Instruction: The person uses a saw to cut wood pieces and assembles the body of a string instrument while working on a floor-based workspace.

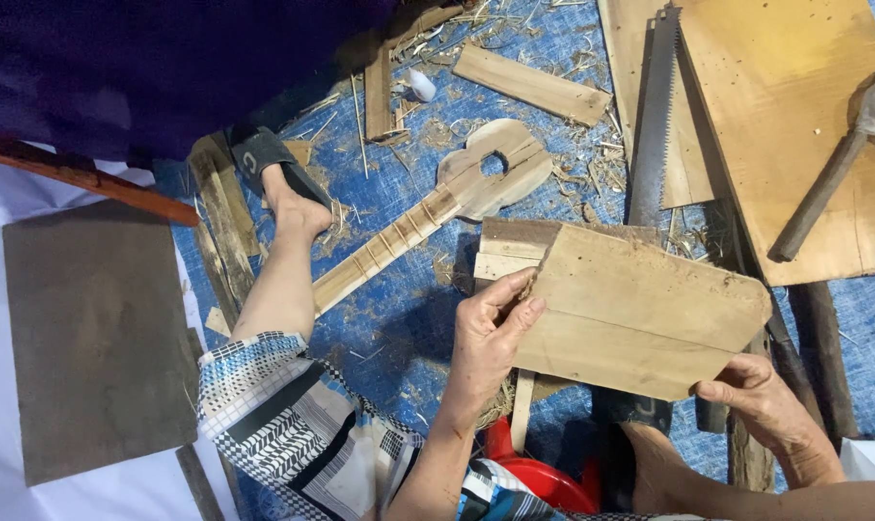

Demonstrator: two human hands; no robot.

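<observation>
Both my hands hold a flat wooden board (640,314) with one curved corner, tilted up in front of me. My left hand (489,340) grips its left edge with thumb and fingers. My right hand (770,405) pinches its lower right corner. Beneath the board lies a small stack of flat wood pieces (505,253). A small wooden guitar-shaped piece (428,212), with a round hole and thin marks across its neck, lies on the blue mat (399,309) beyond my left hand.
A handsaw (653,121) lies on plywood sheets (794,125) at the upper right, with a hammer handle (816,198) across them. Wood offcuts (532,84), shavings, a dark board (95,338) at the left, my sandalled foot (288,198) and a red plastic thing (544,478) surround me.
</observation>
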